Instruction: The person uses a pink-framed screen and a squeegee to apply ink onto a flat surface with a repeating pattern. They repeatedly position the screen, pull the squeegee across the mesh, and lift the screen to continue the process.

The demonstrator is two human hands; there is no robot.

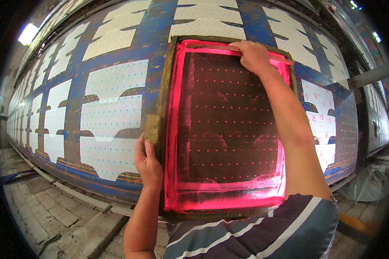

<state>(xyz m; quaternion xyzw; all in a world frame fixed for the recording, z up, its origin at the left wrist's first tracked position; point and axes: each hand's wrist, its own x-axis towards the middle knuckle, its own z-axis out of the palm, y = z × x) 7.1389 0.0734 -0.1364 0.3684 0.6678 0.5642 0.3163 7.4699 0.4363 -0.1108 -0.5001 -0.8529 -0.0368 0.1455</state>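
Note:
A screen printing frame [163, 99] with wooden sides lies in front of me. Its dark mesh [233, 108] carries rows of small dots, with bright pink ink smeared around the border and pooled thickest along the near end. At the far end my right hand [253, 56] is closed over a long, pink-stained squeegee [283, 59], which spans most of the frame's width. On the left side, my left hand [149, 166] grips the frame at a wooden tab [152, 127], its thumb pointing up. Part of its fingers is hidden behind the tab.
The frame rests on a long, blue-stained printing table [157, 73]. White cut pieces [112, 112] with coloured dots lie in rows to the left, beyond and right. Clear plastic sheeting [374, 183] is at the right, and a paved floor [58, 205] lies below the near edge.

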